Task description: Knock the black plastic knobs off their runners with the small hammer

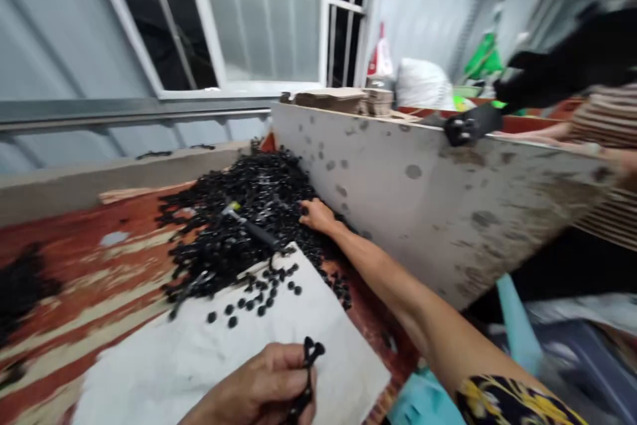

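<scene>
My left hand [269, 378], low in the middle of the view, pinches small black parts [309, 362] with round, flared heads; their lower ends are partly hidden by the fingers. My right hand [318, 215] stretches forward to the right edge of a big heap of similar black parts [239, 203]. Its fingers are closed around a small dark piece at the heap, which is hard to make out. Several loose black round-headed pieces [261, 296] lie on a white sheet [149, 365] between the two hands.
A tool with a dark handle [259, 234] rests on the heap. A stained grey board [388, 180] stands upright along the right side. Beyond it are cardboard pieces [331, 100], a white sack [424, 83] and another person's striped sleeve [604, 117]. More black parts [27, 289] lie at left.
</scene>
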A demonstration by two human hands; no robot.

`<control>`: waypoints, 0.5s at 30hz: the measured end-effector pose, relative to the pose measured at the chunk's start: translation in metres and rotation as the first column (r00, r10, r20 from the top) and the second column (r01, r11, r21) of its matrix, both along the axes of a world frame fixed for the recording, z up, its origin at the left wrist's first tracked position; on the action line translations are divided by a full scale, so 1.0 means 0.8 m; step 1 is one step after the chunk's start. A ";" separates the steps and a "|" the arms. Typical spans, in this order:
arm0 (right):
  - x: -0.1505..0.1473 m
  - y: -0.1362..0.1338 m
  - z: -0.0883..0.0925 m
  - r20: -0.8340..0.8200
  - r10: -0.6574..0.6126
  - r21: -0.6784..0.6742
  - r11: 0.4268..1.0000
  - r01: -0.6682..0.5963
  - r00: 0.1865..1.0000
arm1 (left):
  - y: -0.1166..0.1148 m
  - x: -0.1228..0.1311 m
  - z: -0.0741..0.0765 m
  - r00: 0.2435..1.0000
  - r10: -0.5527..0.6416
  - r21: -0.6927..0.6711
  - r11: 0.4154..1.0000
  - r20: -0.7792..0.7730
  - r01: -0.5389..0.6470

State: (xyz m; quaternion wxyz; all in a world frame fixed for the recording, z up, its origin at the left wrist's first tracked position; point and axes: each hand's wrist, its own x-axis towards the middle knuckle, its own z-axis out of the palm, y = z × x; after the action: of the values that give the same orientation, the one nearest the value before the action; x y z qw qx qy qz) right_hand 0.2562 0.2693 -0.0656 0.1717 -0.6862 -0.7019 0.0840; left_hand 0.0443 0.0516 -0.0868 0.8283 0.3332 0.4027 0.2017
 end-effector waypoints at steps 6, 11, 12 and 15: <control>-0.029 -0.017 0.018 -0.320 0.104 -0.133 0.979 -0.153 0.942 | 0.012 -0.002 -0.003 0.938 -0.266 0.040 0.964 0.221 0.264; -0.045 -0.079 0.027 -0.534 0.282 -0.126 0.906 -0.405 0.797 | 0.006 -0.010 -0.003 0.927 -0.312 0.081 0.950 0.210 0.301; -0.053 -0.094 0.029 -0.559 0.333 -0.109 0.879 -0.465 0.760 | 0.005 -0.012 -0.004 0.928 -0.319 0.106 0.947 0.192 0.304; -0.082 -0.145 0.033 -0.563 0.483 -0.001 0.811 -0.586 0.670 | 0.003 -0.013 -0.001 0.946 -0.299 0.162 0.947 0.122 0.278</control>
State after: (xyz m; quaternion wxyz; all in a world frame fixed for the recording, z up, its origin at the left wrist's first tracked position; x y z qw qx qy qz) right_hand 0.1906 0.1531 -0.0391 0.2655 -0.4098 -0.7841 0.3831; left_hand 0.0342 0.0539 -0.0875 0.8501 0.4313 0.2727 0.1300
